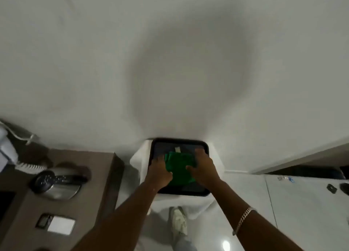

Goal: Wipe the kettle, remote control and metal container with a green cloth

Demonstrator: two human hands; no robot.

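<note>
At the far left edge a white phone (6, 152) with a coiled cord sits on the brown desk (105, 167); beside it stands the metal kettle (56, 183). Lower centre, the left hand (160, 173) and right hand (203, 170) press flat, fingers spread, on the green cloth (178, 168) inside a black tray (179, 140). A shoe (179, 220) shows below.

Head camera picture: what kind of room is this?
Probably a hotel room. A corded phone and a metal kettle sit on a brown desk, and a black tray holds a green cloth.
</note>
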